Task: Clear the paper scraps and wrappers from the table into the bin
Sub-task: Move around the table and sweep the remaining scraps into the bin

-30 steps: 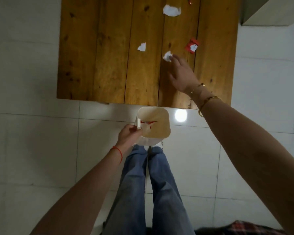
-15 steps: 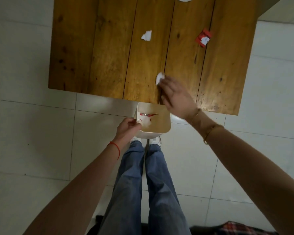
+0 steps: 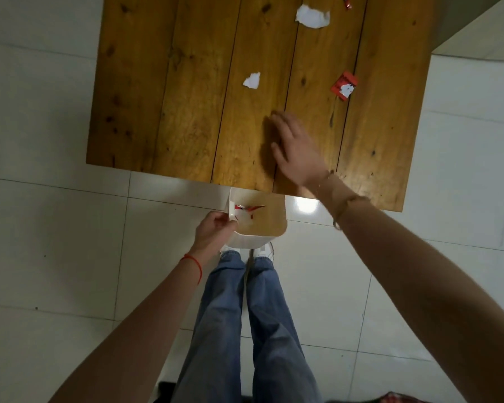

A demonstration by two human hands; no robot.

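Note:
My left hand (image 3: 216,231) grips the left rim of a small white bin (image 3: 259,242) held just below the near edge of the wooden table (image 3: 163,112). Inside the bin lie a red wrapper piece and something pale. My right hand (image 3: 297,149) hovers flat over the table's near part, fingers apart, with nothing visible in it. On the table lie a small white scrap (image 3: 252,80), a larger white scrap (image 3: 313,16) at the far side, a red-and-white wrapper (image 3: 344,86) on the right, and a red bit (image 3: 347,1) at the top edge.
White tiled floor surrounds the table. A pale cabinet corner (image 3: 477,30) stands past the table's far right. My jeans legs and white shoes (image 3: 262,251) are directly under the bin.
My right hand dragged a white scrap from mid-table to the near edge above the bin; that scrap is now out of sight and the hand is back over the table. The left hand kept hold of the bin.

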